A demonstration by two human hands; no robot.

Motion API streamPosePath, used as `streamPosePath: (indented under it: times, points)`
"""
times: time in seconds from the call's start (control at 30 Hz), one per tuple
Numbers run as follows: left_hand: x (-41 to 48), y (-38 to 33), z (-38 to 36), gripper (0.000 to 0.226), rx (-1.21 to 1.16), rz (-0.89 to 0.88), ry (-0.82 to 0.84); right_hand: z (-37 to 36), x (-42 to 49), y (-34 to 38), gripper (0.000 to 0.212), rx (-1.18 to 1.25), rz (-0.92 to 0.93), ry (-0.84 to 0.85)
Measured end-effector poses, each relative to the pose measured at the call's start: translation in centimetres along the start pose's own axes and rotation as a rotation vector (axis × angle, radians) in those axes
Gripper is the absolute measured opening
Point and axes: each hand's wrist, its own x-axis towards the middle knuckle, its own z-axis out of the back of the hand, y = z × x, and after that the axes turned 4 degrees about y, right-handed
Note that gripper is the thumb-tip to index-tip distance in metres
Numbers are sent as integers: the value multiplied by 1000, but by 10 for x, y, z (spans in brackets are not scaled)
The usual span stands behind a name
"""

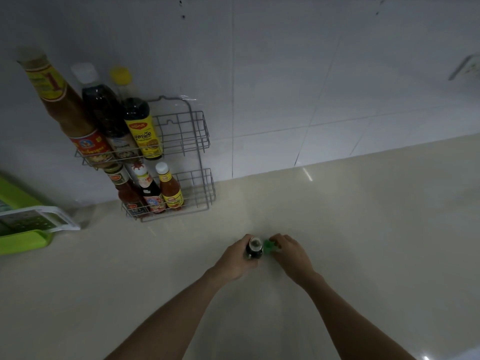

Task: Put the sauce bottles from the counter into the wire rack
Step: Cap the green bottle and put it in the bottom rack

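A two-tier grey wire rack (197, 141) hangs on the tiled wall above the counter. Its upper shelf holds three tall bottles, among them a yellow-labelled one (141, 128). Three small bottles stand in the lower shelf, one with a white cap (170, 188). The right part of each shelf has free room. In the middle of the counter my left hand (233, 261) grips a small dark sauce bottle (254, 247), seen from above, its top uncovered. My right hand (291, 253) pinches a green cap (268, 247) right beside the bottle's mouth.
A green tray (23, 241) with a white grater-like piece (41, 219) sits at the left edge of the pale counter (363, 242). A white wall fitting (465, 67) is at the far right.
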Motion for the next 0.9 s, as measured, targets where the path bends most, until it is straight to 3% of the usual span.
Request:
streamPosePath:
  times: [0.3,0.5,0.73,0.9]
  points:
    - [-13,7,6,33,-27,-31,-70,-6,9,9,56,-145,-31,27]
    - [-21,12,18,34,-35,-47,-81,-10,12,19,42,-88,99,46]
    - [-30,10,29,33,-54,-28,-234,30,1,58,34,223,336,-160]
    - [-46,9,44,28,-126,-25,-220,62,-4,89,45,-10,639,-93]
